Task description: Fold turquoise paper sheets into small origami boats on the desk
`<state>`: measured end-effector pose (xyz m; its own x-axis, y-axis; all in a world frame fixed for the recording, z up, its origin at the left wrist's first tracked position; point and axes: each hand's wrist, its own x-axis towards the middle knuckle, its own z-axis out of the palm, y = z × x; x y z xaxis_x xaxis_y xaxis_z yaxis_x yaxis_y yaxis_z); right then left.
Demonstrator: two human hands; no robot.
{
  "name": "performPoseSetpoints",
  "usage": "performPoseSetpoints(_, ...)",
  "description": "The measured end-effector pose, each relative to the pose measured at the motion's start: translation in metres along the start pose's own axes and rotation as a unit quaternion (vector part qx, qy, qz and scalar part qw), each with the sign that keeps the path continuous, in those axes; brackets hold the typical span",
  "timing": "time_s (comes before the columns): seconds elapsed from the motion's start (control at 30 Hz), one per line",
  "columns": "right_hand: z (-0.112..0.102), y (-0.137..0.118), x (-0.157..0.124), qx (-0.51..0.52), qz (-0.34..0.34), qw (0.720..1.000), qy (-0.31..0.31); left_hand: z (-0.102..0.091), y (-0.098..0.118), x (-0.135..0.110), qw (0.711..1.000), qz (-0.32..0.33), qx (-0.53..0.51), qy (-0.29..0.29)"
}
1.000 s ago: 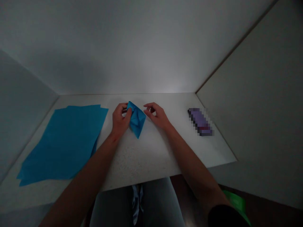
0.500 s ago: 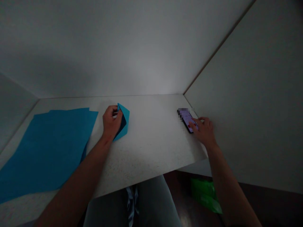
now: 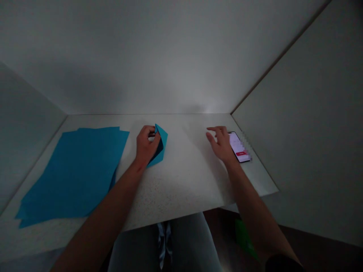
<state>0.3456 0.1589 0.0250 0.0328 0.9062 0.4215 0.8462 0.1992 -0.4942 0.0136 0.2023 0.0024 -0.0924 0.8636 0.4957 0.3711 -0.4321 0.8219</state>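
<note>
At the centre of the frame, the left hand [image 3: 145, 145] pinches a folded blue paper [image 3: 160, 145] on the white table [image 3: 181, 181]. The right hand [image 3: 222, 145] hovers, fingers spread, just beside a lit phone [image 3: 239, 149] at centre right. A stack of blue sheets [image 3: 76, 170] lies at lower left.

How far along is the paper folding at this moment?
Done: one blue sheet is already folded into a pointed shape, the folded paper. In hand: the left hand pinches it upright on the table; the right hand hovers open beside the lit phone, off the paper. Left: the model looks unfinished, and the stack of flat blue sheets lies unfolded.
</note>
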Motion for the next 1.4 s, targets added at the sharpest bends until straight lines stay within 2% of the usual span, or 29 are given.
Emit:
performPoseSetpoints(0.13,0.058,-0.08,0.009,0.194,-0.083,0.975,-0.074,0.0,0.001,-0.001,0.999,0.045,0.007,-0.012)
performPoseSetpoints(0.23,0.085,-0.107,0.012,0.243,-0.106,0.958,-0.112,0.0,0.001,-0.002,0.997,0.07,0.008,-0.02)
performPoseSetpoints(0.33,0.095,-0.103,0.018,0.253,-0.092,0.955,-0.129,0.001,0.003,-0.002,0.997,0.074,-0.005,-0.02)
performPoseSetpoints(0.57,0.096,-0.083,0.031,0.312,0.018,0.937,-0.159,-0.001,0.004,0.001,0.994,0.021,-0.107,-0.017)
performPoseSetpoints(0.7,0.094,-0.08,0.032,0.31,0.011,0.94,-0.142,-0.003,0.0,0.005,0.99,-0.017,-0.139,0.015)
performPoseSetpoints(0.87,0.095,-0.08,0.031,0.335,-0.001,0.931,-0.143,-0.003,-0.007,0.007,0.977,-0.123,-0.167,0.052)
performPoseSetpoints(0.97,0.096,-0.083,0.029,0.338,0.001,0.935,-0.104,0.0,-0.003,0.005,0.975,-0.134,-0.169,0.059)
performPoseSetpoints(1.1,0.091,-0.09,0.026,0.313,-0.009,0.95,-0.011,0.004,0.008,-0.002,0.996,-0.036,-0.078,0.015)
performPoseSetpoints(1.2,0.087,-0.093,0.023,0.294,-0.038,0.955,0.028,0.004,0.01,-0.005,0.999,0.017,-0.003,-0.034)
performPoseSetpoints(1.4,0.084,-0.091,0.018,0.258,-0.087,0.961,0.043,0.005,0.001,-0.006,0.994,-0.049,0.012,-0.098)
